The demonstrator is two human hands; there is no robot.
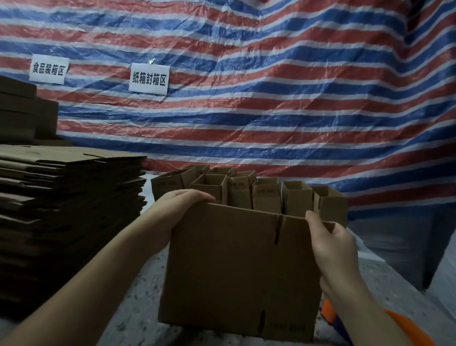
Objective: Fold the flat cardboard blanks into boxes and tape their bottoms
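Striped tarp [278, 70], two paper signs [149, 78]

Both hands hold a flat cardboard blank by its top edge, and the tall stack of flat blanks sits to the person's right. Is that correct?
Not quite: the stack of flat blanks sits to the person's left, as the head view shows. The rest holds: left hand and right hand hold the cardboard blank by its top edge.
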